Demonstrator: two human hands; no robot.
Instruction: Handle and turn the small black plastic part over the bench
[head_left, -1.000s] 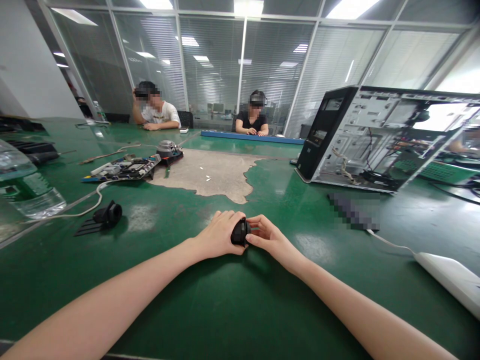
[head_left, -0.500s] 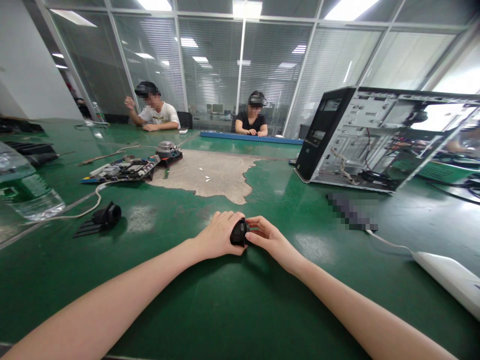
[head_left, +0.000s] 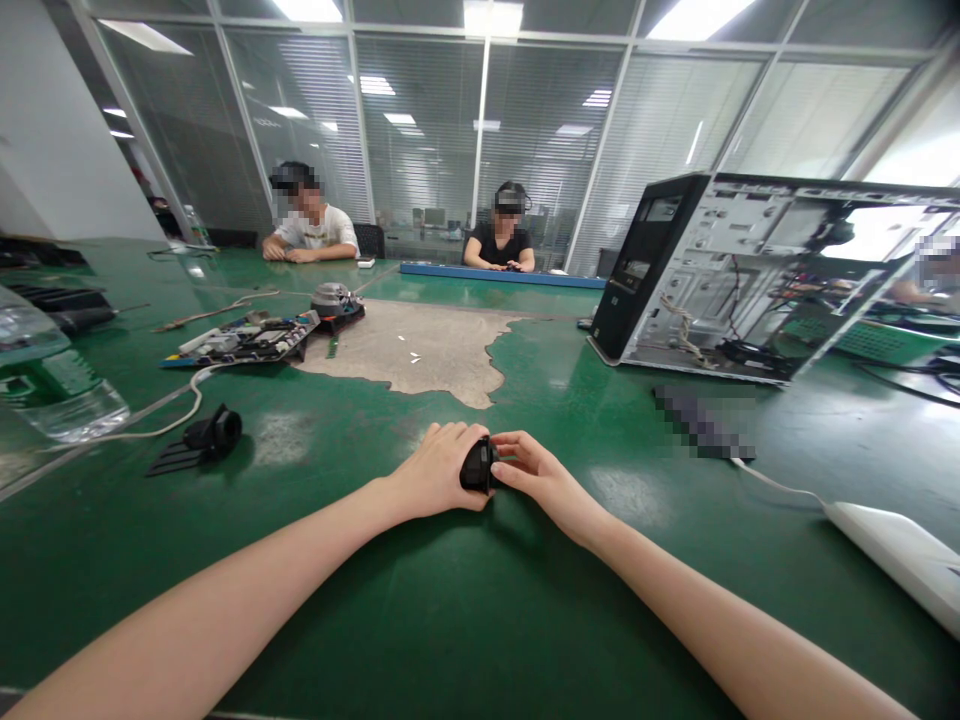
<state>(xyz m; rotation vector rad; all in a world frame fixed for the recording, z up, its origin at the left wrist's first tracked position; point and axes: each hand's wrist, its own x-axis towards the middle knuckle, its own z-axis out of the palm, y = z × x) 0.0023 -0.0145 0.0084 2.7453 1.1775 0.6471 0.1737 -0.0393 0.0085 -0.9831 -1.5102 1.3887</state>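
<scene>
A small black plastic device [head_left: 475, 467] with a rounded body sits between my two hands, close to the table's surface; its exact kind does not show. My left hand [head_left: 444, 467] wraps round it from the left, the fingers over its top and the thumb below. From the right, my right hand [head_left: 531, 466] pinches the device's right end with bent fingers and thumb. Much of the device is hidden by the fingers. Under both hands lies the green tabletop [head_left: 480, 610].
At left lie a black plastic part with a round ring [head_left: 210, 435], a circuit board [head_left: 247, 338] and a water bottle [head_left: 56, 375]. An opened computer case [head_left: 735, 285] stands at right, beyond a white power strip [head_left: 896, 555]. Two people sit across the table.
My hands and the black device stay as they were. Across the table at left, a person's raised hand has come down onto the table.
</scene>
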